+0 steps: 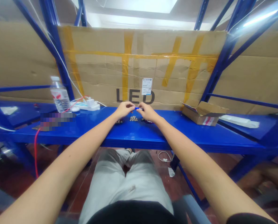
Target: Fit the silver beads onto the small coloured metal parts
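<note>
While hands hold a blue piece, "LED" on cardboard, white label

At six o'clock I can see the rounded front of a black top, and just above it pale grey trousers, darker toward the knees, with a small dull mark near the middle. Around five o'clock I make out a black sleeve. Both forearms are bare, as are the left hand and right hand.

Free tabletop btwn dark pcs & carton; bottle blocks L, cardbd behind.
</note>
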Action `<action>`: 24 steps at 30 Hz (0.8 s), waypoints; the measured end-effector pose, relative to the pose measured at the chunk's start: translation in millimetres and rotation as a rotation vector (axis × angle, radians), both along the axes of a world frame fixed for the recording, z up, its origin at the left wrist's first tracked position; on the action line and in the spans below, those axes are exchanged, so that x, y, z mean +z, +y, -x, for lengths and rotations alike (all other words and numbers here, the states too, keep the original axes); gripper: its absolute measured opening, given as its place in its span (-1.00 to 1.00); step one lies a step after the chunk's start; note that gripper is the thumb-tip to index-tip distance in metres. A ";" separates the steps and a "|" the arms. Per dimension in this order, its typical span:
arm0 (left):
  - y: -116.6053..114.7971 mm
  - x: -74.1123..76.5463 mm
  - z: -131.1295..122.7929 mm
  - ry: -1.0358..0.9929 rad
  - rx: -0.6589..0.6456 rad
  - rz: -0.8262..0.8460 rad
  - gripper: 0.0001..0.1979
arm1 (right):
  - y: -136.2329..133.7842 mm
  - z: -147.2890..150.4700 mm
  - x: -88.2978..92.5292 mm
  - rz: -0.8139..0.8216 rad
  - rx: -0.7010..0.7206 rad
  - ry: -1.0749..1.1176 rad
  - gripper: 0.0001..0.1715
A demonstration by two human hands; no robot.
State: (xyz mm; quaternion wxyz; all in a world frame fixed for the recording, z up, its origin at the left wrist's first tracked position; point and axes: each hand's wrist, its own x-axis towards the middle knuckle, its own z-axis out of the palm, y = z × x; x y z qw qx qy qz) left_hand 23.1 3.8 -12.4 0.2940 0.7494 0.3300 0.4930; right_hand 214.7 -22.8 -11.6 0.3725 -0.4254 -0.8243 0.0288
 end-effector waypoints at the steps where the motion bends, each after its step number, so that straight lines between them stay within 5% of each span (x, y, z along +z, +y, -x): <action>1: 1.8 -0.2 1.8 0.023 0.010 -0.017 -0.88 | 4.6 -1.5 1.4 0.018 0.012 0.020 -0.77; 5: 17.0 -1.3 13.6 0.117 0.121 -0.132 -0.92 | 24.1 -8.0 10.9 0.119 -0.001 0.045 -0.54; 10: 43.1 4.7 24.3 0.458 0.231 -0.174 -0.88 | 50.6 -12.6 20.0 0.136 -0.037 -0.151 -0.83; 16: 72.4 13.6 23.3 0.850 0.205 -0.152 -0.85 | 83.6 -7.9 4.7 0.246 -0.124 -0.279 -0.72; 24: 96.0 3.4 15.7 1.033 0.183 -0.073 -0.79 | 114.1 -3.0 -3.0 0.357 -0.181 -0.339 -0.70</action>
